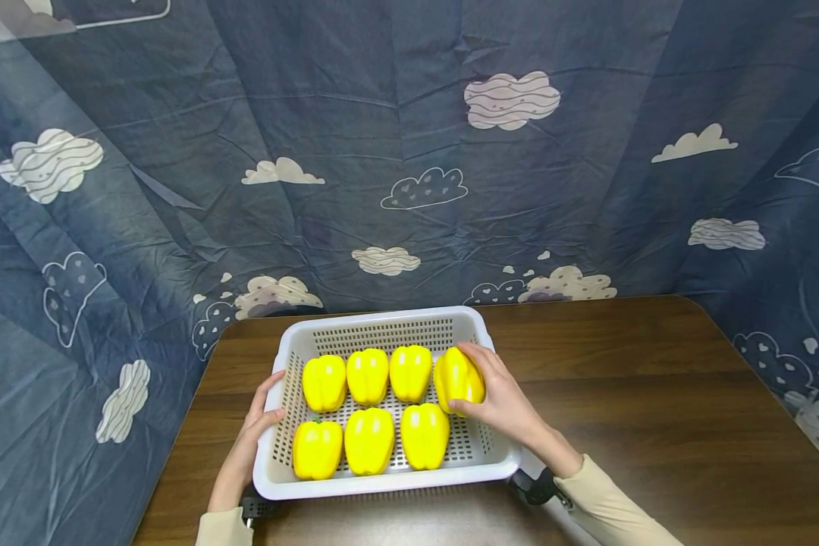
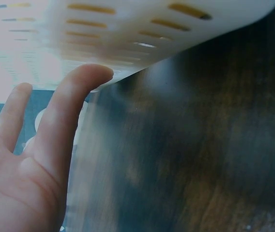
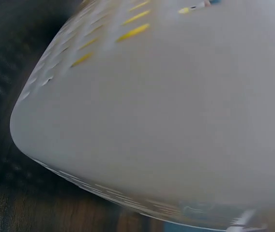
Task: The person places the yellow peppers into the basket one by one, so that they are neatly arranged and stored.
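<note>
A white perforated plastic basket [image 1: 385, 489] holds yellow bell peppers [image 1: 324, 383] in two rows. Inside its right end, my right hand [image 1: 498, 390] grips the rightmost bell pepper [image 1: 455, 371] of the back row, thumb at the near side and fingers over the far side. That pepper sits tilted against its neighbour. My left hand [image 1: 254, 432] holds the basket's left rim, fingertips and thumb reaching over the edge. The left wrist view shows the thumb [image 2: 62, 116] against the basket's outside [image 2: 128, 29]. The right wrist view shows only the basket wall [image 3: 152, 116]; the right hand is hidden there.
The basket stands on a brown wooden table [image 1: 628, 387], whose surface extends to the right. A dark blue curtain [image 1: 437, 235] with cloud prints hangs behind and at the sides. Dark wrist straps [image 1: 535, 485] sit close to the basket's front corners.
</note>
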A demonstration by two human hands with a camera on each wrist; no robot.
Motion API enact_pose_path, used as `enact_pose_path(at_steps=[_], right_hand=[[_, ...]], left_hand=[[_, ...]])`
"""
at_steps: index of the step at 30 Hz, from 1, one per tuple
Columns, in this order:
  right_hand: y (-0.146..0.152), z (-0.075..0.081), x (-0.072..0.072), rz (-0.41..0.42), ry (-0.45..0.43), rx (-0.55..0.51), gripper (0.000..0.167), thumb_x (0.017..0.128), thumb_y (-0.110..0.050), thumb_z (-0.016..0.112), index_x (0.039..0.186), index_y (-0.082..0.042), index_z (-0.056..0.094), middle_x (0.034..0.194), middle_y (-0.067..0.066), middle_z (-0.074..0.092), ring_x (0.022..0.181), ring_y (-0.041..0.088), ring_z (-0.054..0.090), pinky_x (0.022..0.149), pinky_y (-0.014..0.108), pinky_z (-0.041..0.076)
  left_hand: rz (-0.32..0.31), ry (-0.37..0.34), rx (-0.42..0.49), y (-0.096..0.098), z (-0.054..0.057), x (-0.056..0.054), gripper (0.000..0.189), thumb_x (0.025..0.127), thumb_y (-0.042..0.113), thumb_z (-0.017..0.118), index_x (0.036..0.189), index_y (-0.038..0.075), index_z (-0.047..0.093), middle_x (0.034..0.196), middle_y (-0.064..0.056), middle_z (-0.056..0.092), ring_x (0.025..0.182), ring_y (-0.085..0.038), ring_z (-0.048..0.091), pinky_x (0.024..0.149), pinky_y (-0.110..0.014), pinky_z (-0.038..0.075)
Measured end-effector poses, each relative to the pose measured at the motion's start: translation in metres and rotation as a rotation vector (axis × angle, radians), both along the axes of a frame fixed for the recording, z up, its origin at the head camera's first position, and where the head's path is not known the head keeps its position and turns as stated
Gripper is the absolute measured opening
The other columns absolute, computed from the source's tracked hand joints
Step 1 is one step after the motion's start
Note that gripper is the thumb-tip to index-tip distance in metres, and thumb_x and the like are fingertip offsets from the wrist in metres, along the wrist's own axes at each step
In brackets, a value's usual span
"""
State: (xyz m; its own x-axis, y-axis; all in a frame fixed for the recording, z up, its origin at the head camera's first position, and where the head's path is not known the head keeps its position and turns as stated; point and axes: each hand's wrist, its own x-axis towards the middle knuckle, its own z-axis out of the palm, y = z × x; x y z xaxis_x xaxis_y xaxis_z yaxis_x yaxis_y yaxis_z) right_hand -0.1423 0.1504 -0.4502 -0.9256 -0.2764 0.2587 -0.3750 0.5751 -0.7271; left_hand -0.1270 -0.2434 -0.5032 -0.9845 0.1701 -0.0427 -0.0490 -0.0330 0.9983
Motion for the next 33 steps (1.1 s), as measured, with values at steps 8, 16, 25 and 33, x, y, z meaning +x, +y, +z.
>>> enact_pose_path(at_steps=[8, 16, 25, 33], right_hand=[[-0.0020, -0.0019, -0.0006, 0.033, 0.047, 0.057, 0.085, 0.069, -0.015, 0.081, 0.142, -0.001, 0.039, 0.144, 0.018, 0.037, 0.128, 0.034, 0.038, 0.099, 0.052, 0.037], [-0.0036, -0.0053, -0.0020, 0.038, 0.086, 0.118, 0.086, 0.069, -0.016, 0.081, 0.142, 0.002, 0.039, 0.144, 0.019, 0.037, 0.129, 0.035, 0.037, 0.100, 0.052, 0.036], [-0.0039, -0.0061, -0.0012, 0.052, 0.108, 0.179, 0.084, 0.070, -0.012, 0.083, 0.141, 0.003, 0.041, 0.144, 0.021, 0.038, 0.130, 0.036, 0.037, 0.102, 0.053, 0.032], [-0.0015, -0.0025, 0.0028, 0.044, 0.031, 0.110, 0.075, 0.078, -0.010, 0.076, 0.143, -0.001, 0.040, 0.146, 0.017, 0.038, 0.131, 0.035, 0.036, 0.103, 0.053, 0.031]], left_hand=[[-0.006, -0.006, 0.007, 0.0001, 0.0001, -0.0006, 0.061, 0.093, 0.016, 0.039, 0.149, 0.023, 0.018, 0.155, -0.014, 0.007, 0.126, -0.048, 0.031, 0.089, -0.056, 0.042], [-0.002, -0.009, 0.010, -0.0005, 0.0001, -0.0015, 0.061, 0.092, 0.016, 0.039, 0.149, 0.023, 0.018, 0.155, -0.015, 0.007, 0.126, -0.049, 0.030, 0.088, -0.056, 0.042], [-0.009, -0.018, 0.018, -0.0007, 0.0007, -0.0020, 0.060, 0.093, 0.015, 0.039, 0.149, 0.023, 0.018, 0.155, -0.015, 0.007, 0.125, -0.048, 0.030, 0.088, -0.055, 0.042], [-0.037, -0.032, -0.026, -0.0070, 0.0028, -0.0021, 0.060, 0.095, 0.018, 0.041, 0.150, 0.024, 0.018, 0.155, -0.017, 0.008, 0.128, -0.049, 0.029, 0.089, -0.055, 0.042]])
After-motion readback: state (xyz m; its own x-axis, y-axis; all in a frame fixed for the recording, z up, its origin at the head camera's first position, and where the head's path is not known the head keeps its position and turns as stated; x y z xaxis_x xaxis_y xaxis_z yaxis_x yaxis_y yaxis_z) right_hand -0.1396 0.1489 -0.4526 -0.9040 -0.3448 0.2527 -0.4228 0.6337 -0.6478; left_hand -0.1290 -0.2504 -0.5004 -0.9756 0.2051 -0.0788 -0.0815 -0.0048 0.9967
